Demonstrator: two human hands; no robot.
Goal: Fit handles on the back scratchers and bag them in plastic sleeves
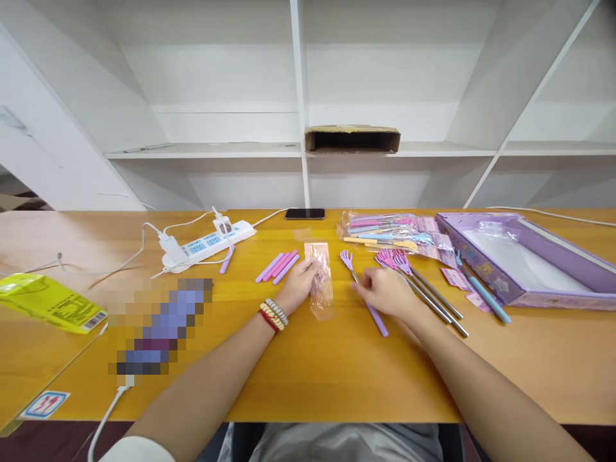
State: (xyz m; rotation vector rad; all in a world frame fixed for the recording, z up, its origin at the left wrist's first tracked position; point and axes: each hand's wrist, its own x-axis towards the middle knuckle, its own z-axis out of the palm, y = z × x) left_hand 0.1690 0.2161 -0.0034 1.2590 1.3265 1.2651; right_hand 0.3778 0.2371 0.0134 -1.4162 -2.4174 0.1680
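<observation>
My left hand (301, 282) pinches a clear plastic bag (321, 298) that lies against the table in front of me. To its right, my right hand (387, 292) is closed, with thumb and curled fingers on the rod of a back scratcher. This back scratcher (378, 321) has a purple claw head and a purple handle. Beyond the right hand, several pink-headed metal back scratchers (436, 295) lie side by side, without coloured handles. Left of the bag are several pink and purple handle tubes (278, 266).
Bagged back scratchers (385, 231) are piled at the back, beside a purple box tray (529, 298). A blue-handled scratcher (491, 300) lies by the tray. Leftward are a power strip (212, 245), a pixelated item (166, 327) and a yellow packet (52, 305). A phone (305, 213) lies behind.
</observation>
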